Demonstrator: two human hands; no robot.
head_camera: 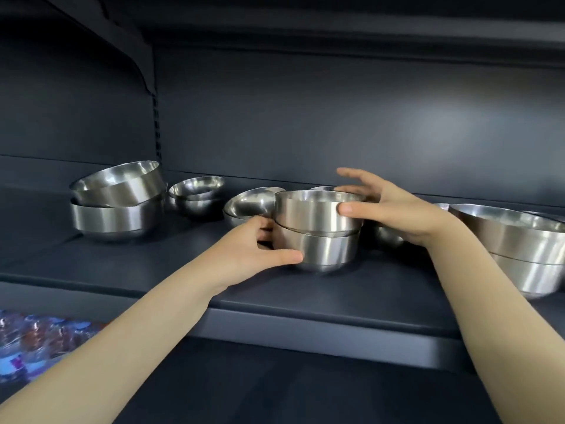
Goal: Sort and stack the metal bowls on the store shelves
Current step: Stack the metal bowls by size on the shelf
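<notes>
Now the left hand [253,246] grips the lower bowl [321,252] on the shelf [305,301], while the right hand [391,209] holds the upper bowl [308,214] nested inside.

A dark shelf [305,289] meets a dark back panel [305,117] with a soft light patch [443,123]; a slotted upright [156,127] and bracket [134,56] carry the upper shelf [336,26].

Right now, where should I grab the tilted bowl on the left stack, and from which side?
Pinch the raised right rim of the tilted bowl, coming from the front right. It sits crooked in the bowl below, so that edge stands clear, while its left edge lies low against the lower rim.
</notes>
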